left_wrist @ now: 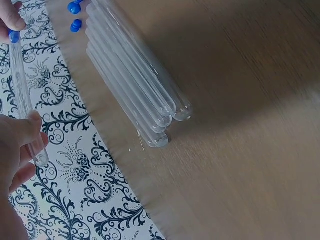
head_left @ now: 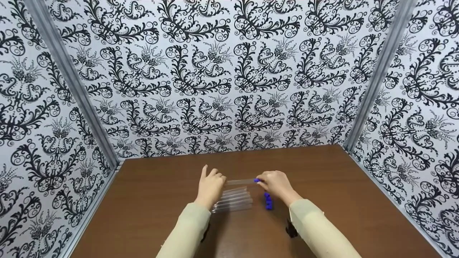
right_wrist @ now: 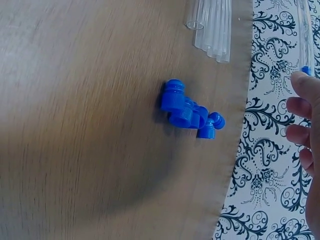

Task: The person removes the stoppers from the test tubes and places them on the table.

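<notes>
A clear test tube (head_left: 241,181) is held level above the table between my two hands. My left hand (head_left: 211,186) pinches it near its rounded end, thumb on one side and fingers on the other in the left wrist view. At the other end, my right hand (head_left: 277,182) pinches a blue stopper (head_left: 256,180) that sits at the tube's mouth. Under the hands lies a row of several clear test tubes (left_wrist: 130,70), side by side, rounded ends toward the left. Several loose blue stoppers (right_wrist: 182,107) lie clustered on the table below my right hand.
The brown wooden table (head_left: 161,211) bears the tubes and stoppers. Patterned black-and-white panels (head_left: 215,79) rise behind and on both sides, with grey metal posts (head_left: 376,71) at the corners.
</notes>
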Demonstrator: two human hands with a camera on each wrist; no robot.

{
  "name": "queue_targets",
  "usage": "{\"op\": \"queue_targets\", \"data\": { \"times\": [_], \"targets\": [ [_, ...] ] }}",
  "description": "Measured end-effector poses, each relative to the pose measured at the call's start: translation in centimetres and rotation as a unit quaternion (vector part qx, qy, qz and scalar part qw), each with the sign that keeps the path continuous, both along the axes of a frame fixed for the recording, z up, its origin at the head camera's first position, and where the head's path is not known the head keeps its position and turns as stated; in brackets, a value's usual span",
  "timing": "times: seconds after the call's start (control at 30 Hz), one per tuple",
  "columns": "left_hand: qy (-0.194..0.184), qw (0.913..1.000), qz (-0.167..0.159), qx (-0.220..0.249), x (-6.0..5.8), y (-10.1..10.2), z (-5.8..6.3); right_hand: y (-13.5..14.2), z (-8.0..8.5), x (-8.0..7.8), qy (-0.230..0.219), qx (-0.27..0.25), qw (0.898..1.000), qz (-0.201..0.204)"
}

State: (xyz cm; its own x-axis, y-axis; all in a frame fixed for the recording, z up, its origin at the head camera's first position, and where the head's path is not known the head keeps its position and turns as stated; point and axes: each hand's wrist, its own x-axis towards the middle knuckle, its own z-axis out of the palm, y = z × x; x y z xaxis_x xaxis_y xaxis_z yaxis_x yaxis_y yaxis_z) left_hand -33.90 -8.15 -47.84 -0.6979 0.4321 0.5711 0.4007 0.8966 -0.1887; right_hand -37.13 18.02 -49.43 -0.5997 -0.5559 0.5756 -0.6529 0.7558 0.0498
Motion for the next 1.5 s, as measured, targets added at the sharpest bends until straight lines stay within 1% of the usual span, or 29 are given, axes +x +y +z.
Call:
{"op": "queue_targets", "data": {
  "times": [0.1, 0.3, 0.47, 0.57, 0.63, 0.73, 0.8, 0.87, 0.93, 1.07, 1.23, 1.4, 1.5],
  "targets": [
    [-0.004, 0.9999, -0.002, 0.010, 0.0, -0.1, -0.1, -0.1, -0.1, -0.1, 0.007, -0.008, 1.000, 0.003],
    [-0.024, 0.9994, 0.011, 0.023, -0.2, -0.7, -0.3, -0.5, -0.1, -0.4, 0.022, -0.006, 1.000, 0.017],
    [-0.048, 0.9983, 0.005, 0.034, -0.5, -0.9, -0.3, -0.5, -0.1, -0.7, 0.043, -0.002, 0.999, 0.023],
    [-0.054, 0.9981, -0.002, 0.030, -0.6, -1.4, -0.3, -0.1, -0.1, -1.0, 0.045, -0.002, 0.998, 0.032],
    [-0.057, 0.9978, 0.001, 0.033, -0.7, -2.1, -0.4, 0.7, -0.2, -1.1, 0.043, -0.013, 0.999, 0.024],
    [-0.064, 0.9969, 0.015, 0.045, -0.6, -3.7, -0.7, 2.7, -0.3, -1.0, 0.039, -0.035, 0.999, -0.014],
    [-0.073, 0.9952, 0.019, 0.062, -0.6, -4.6, -0.8, 4.0, -0.3, -0.9, 0.033, -0.047, 0.998, -0.039],
    [-0.073, 0.9946, 0.015, 0.073, -0.6, -5.1, -0.9, 5.0, -0.3, -0.9, 0.021, -0.047, 0.997, -0.052],
    [-0.070, 0.9943, 0.010, 0.080, -0.8, -5.2, -1.0, 5.4, -0.3, -0.9, 0.009, -0.045, 0.997, -0.057],
    [-0.060, 0.9946, 0.008, 0.085, -1.1, -4.8, -0.9, 5.2, -0.5, -1.2, -0.014, -0.049, 0.997, -0.064],
    [-0.055, 0.9948, 0.019, 0.083, -1.3, -4.3, -0.9, 4.9, -0.3, -1.6, -0.059, -0.061, 0.993, -0.081],
    [-0.060, 0.9949, 0.024, 0.078, -1.3, -3.9, -1.5, 4.3, -0.4, -1.9, -0.099, -0.058, 0.990, -0.083],
    [-0.070, 0.9946, 0.026, 0.072, -1.4, -3.7, -2.0, 3.9, -0.6, -2.1, -0.110, -0.055, 0.989, -0.086]
  ]
}}
